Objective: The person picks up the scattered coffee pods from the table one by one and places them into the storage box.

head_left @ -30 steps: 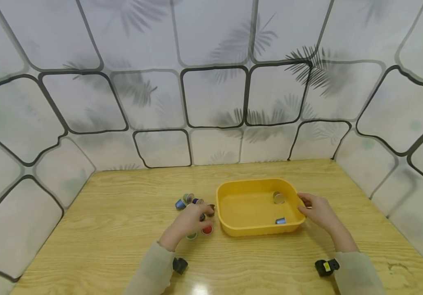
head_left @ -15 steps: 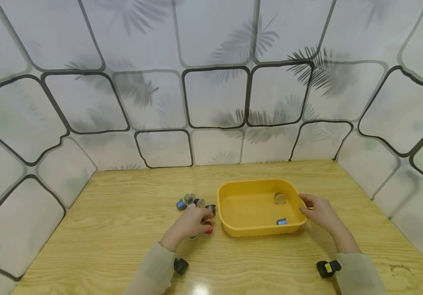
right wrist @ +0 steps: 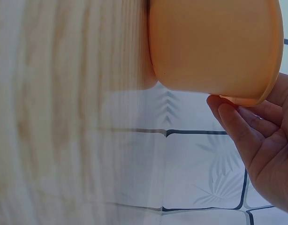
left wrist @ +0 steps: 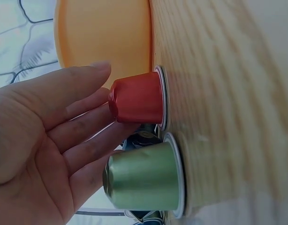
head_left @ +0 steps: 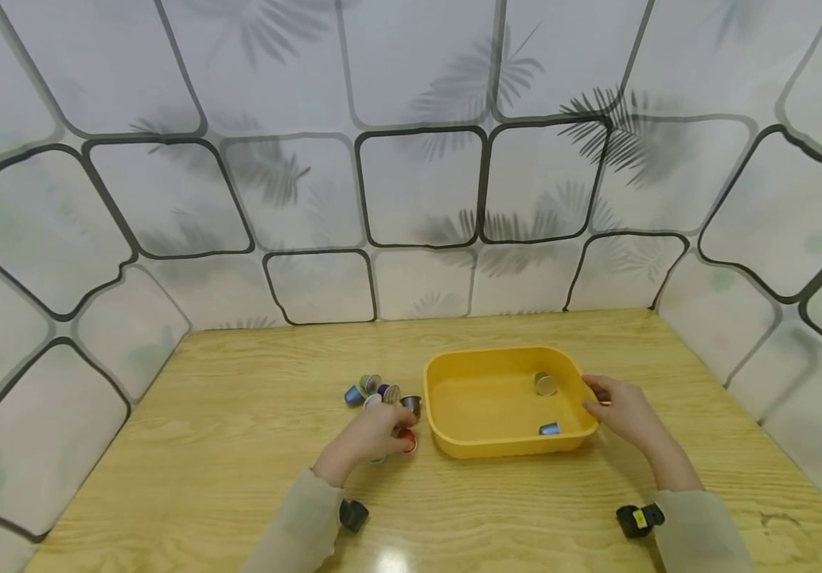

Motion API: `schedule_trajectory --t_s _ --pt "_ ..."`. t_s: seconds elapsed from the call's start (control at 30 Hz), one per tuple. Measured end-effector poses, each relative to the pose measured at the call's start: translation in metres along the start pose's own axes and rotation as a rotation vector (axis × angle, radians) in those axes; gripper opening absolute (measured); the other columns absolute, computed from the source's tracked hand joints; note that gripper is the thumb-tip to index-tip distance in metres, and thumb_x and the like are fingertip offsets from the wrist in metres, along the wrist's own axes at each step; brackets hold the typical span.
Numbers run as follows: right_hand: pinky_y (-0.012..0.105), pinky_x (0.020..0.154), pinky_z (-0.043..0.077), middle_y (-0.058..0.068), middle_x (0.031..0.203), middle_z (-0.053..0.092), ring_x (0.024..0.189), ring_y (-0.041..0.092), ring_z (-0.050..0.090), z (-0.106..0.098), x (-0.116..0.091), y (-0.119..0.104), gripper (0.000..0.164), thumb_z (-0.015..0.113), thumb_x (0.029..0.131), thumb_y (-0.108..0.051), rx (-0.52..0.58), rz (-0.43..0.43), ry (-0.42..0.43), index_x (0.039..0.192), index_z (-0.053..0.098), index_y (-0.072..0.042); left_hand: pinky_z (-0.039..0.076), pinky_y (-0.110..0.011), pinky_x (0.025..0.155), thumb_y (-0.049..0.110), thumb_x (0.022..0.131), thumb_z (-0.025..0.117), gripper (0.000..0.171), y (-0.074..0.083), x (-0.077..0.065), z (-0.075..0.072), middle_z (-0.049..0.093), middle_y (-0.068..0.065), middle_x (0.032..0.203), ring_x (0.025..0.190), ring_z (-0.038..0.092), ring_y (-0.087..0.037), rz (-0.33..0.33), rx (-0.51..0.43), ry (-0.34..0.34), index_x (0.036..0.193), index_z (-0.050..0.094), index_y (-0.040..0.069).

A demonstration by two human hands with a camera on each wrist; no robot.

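Observation:
My left hand (head_left: 375,434) reaches into a loose group of coffee capsules left of the yellow tray (head_left: 496,450). In the left wrist view its fingers stretch behind a red capsule (left wrist: 139,98) and a green capsule (left wrist: 144,178), both rim-down on the table. The thumb stands apart from the red one. A dark capsule (left wrist: 143,137) is partly hidden behind them. My right hand (head_left: 621,410) holds the tray's right end, thumb and fingers at its rim (right wrist: 270,77). Inside the tray lie a blue capsule (head_left: 549,429) and a pale-lidded capsule (head_left: 545,384).
Beyond my left hand lie a blue capsule (head_left: 353,395), a green-sided capsule (head_left: 369,383), a purple capsule (head_left: 389,393) and a grey capsule (head_left: 411,405), the last close to the tray. The wooden table (head_left: 253,374) meets patterned curtains (head_left: 418,278) at the back and sides.
My left hand has lowered slightly among the capsules, its thumb and fingers coming closer together near the red one. The right hand keeps its hold on the tray.

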State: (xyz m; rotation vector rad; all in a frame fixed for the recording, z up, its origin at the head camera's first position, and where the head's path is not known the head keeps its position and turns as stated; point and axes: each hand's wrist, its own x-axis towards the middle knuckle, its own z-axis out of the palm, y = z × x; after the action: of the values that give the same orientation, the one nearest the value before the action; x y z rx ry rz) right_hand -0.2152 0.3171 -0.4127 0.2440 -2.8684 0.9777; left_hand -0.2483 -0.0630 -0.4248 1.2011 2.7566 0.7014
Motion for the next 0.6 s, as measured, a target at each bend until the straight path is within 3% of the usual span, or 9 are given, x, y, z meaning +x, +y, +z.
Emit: schedule_trajectory --t_s 0.6 --pt "0.038 0.067 0.050 0.031 0.107 0.053 0.095 0.042 0.052 -0.0002 0.0000 -0.0005 0.043 0.057 0.084 -0.003 0.014 0.020 -0.008 0.120 0.043 0.016 0.044 -0.023 0.066 0.014 0.074 0.071 0.019 0.0035 -0.0013 -0.0007 0.060 0.002 0.083 0.072 0.050 -0.007 -0.051 0.054 -0.049 0.091 0.064 0.006"
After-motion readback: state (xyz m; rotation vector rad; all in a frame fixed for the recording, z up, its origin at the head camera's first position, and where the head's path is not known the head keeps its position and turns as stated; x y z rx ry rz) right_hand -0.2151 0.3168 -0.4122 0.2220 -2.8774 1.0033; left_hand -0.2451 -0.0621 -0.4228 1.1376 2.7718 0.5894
